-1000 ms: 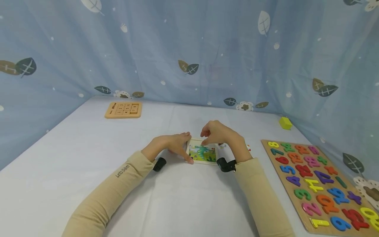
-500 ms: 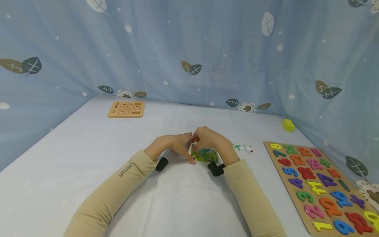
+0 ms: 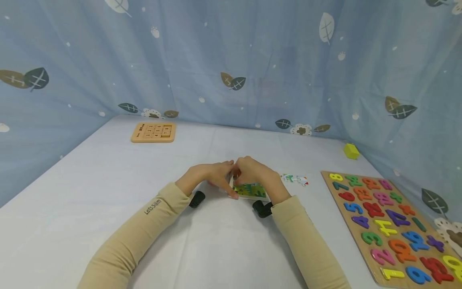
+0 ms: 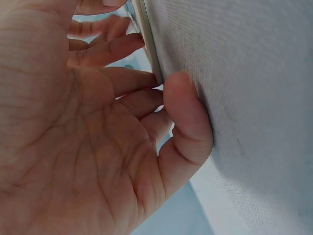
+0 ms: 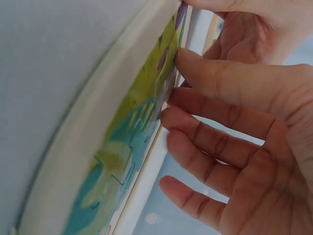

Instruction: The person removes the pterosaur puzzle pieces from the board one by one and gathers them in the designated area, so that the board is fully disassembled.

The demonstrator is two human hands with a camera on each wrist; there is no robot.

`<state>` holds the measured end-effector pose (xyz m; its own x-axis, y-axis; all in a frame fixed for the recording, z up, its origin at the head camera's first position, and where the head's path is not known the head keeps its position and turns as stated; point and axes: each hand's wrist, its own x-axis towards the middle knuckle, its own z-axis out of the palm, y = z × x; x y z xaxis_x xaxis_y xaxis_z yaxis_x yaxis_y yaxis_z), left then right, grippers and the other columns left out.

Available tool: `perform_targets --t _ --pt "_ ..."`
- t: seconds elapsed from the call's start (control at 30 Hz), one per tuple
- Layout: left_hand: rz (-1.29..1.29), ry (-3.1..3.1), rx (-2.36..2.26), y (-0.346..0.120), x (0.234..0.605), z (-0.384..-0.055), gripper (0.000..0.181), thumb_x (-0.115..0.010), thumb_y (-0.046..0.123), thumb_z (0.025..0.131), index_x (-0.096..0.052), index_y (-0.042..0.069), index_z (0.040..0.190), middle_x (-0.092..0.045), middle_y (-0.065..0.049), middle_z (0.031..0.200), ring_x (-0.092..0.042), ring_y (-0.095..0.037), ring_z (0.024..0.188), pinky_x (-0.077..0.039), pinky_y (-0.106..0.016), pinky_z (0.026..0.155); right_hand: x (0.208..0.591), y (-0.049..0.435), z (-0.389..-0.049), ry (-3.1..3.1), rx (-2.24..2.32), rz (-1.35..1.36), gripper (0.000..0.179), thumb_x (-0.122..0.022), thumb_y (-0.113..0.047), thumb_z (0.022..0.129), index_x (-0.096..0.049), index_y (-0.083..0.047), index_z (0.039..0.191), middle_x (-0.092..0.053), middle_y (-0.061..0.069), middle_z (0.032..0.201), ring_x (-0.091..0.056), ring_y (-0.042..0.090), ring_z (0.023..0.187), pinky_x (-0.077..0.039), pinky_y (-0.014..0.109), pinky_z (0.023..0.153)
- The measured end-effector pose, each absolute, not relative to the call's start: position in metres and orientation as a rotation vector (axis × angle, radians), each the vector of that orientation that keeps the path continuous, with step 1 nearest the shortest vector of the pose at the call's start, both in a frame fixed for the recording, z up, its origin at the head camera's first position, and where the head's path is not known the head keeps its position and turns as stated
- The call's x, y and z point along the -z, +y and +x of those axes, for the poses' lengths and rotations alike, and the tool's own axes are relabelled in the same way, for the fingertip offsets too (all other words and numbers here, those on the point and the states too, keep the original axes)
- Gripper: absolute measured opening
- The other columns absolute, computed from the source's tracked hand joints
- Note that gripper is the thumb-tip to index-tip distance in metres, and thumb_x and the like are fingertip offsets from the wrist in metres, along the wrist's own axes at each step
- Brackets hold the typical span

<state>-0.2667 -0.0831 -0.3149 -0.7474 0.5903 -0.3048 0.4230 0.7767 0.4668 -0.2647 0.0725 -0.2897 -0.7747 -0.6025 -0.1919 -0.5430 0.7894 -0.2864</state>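
Observation:
A small jigsaw puzzle (image 3: 251,191) in a pale wooden frame lies on the white cloth, with a green and teal dinosaur picture. My left hand (image 3: 215,175) holds its left side, thumb at the near corner and fingers at the far one. In the left wrist view, fingertips touch the frame's edge (image 4: 148,41). Over the upper left of the puzzle, my right hand (image 3: 252,171) pinches a jigsaw piece (image 5: 169,51) between thumb and fingers, against the picture. The right hand hides much of the picture in the head view.
Loose jigsaw pieces (image 3: 295,179) lie right of the puzzle. Farther right is a wooden board of coloured numbers (image 3: 391,228), with a yellow block (image 3: 351,151) behind it. A wooden number sliding puzzle (image 3: 153,132) sits at the back left. A blue curtain (image 3: 202,52) encloses the table.
My right hand has moved left and down to the puzzle's upper left, uncovering the loose pieces at the right. My left hand has stayed at the frame.

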Motion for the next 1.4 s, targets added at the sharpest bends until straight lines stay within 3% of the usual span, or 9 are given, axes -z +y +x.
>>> perform_targets --t 0.1,0.33,0.6,0.8,1.27,1.4 --pt "0.767 2.529 -0.515 -0.0831 0.3152 -0.2677 0.111 -0.077 0.050 0.076 -0.011 0.012 0.156 -0.003 -0.017 0.162 -0.004 -0.030 0.151 -0.014 -0.051 0.121 0.2901 0.0726 -0.2640 2.716 0.280 -0.870 0.017 -0.074 -0.012 0.082 -0.071 -0.004 0.097 -0.065 0.004 0.083 -0.053 0.014 0.070 -0.046 0.024 0.064" --pt "0.800 2.525 -0.514 -0.0821 0.3143 -0.2674 0.097 -0.077 0.049 0.076 -0.030 0.006 0.148 -0.006 -0.018 0.162 -0.011 -0.031 0.150 -0.020 -0.050 0.119 0.2909 0.0739 -0.2630 2.715 0.284 -0.797 0.028 -0.074 -0.016 0.084 -0.063 -0.006 0.107 -0.062 0.005 0.092 -0.054 0.017 0.078 -0.047 0.028 0.071" --pt "0.760 2.521 -0.502 -0.0825 0.3121 -0.2655 0.112 -0.076 0.050 0.077 -0.008 0.007 0.155 0.000 -0.017 0.162 -0.005 -0.031 0.150 -0.016 -0.051 0.120 0.2908 0.0724 -0.2629 2.734 0.272 -0.765 0.029 -0.075 -0.017 0.083 -0.068 -0.005 0.108 -0.066 0.006 0.094 -0.055 0.017 0.080 -0.049 0.030 0.073" --pt "0.751 2.521 -0.482 -0.0819 0.3113 -0.2647 0.111 -0.075 0.049 0.078 -0.006 0.010 0.156 0.001 -0.017 0.162 -0.003 -0.031 0.150 -0.016 -0.051 0.120 0.2900 0.0717 -0.2621 2.744 0.232 -0.728 0.020 -0.074 -0.020 0.084 -0.070 -0.009 0.100 -0.066 0.004 0.093 -0.055 0.017 0.080 -0.048 0.030 0.071" --pt "0.756 2.526 -0.459 -0.0815 0.3095 -0.2644 0.109 -0.074 0.050 0.079 -0.008 0.009 0.156 0.000 -0.016 0.162 -0.002 -0.031 0.151 -0.014 -0.051 0.120 0.2913 0.0735 -0.2623 2.708 0.222 -0.711 0.021 -0.071 -0.020 0.087 -0.067 -0.010 0.105 -0.065 0.005 0.100 -0.057 0.018 0.085 -0.050 0.034 0.077" --pt "0.771 2.521 -0.492 -0.0819 0.3103 -0.2649 0.101 -0.075 0.049 0.078 -0.020 0.010 0.154 -0.004 -0.017 0.162 -0.008 -0.032 0.150 -0.018 -0.052 0.119 0.2890 0.0736 -0.2606 2.715 0.223 -0.727 0.021 -0.070 -0.014 0.085 -0.065 -0.009 0.105 -0.064 0.005 0.101 -0.055 0.018 0.084 -0.048 0.032 0.075"
